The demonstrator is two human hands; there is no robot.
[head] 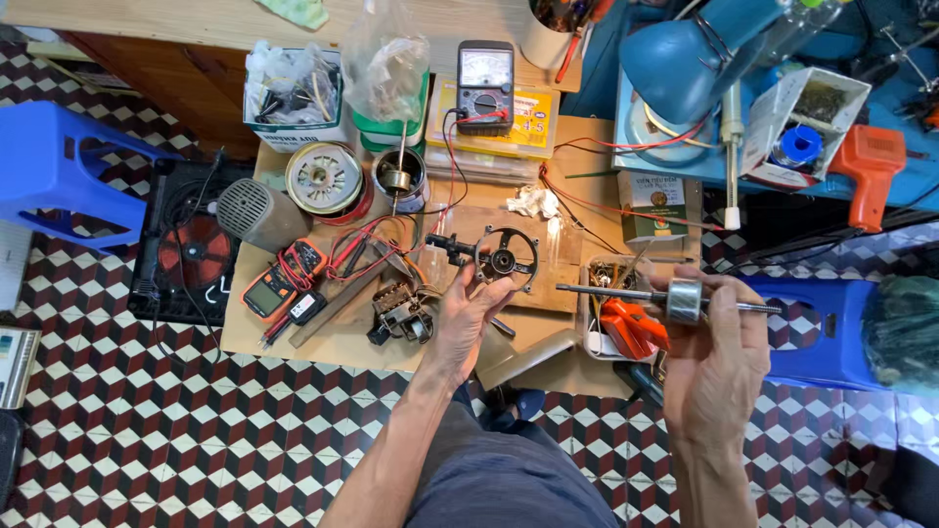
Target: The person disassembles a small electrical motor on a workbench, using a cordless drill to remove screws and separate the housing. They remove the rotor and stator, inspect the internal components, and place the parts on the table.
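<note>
My left hand (468,315) holds a black round motor end frame (506,258) with spokes and a centre hub, lifted over the low wooden board (293,342). My right hand (719,352) grips a silver motor rotor (684,299) on a long thin steel shaft that points left towards the frame. The shaft's tip stays a short gap from the frame. Below the left hand lies a small black switch block with wires (399,315).
On the board sit an orange multimeter (284,276), an analogue meter (486,86), a copper-wound stator (325,180), a grey speaker-like housing (259,213) and a tray with orange pliers (629,328). Blue stools (54,166) stand left and right. A blue lamp (685,59) hangs above.
</note>
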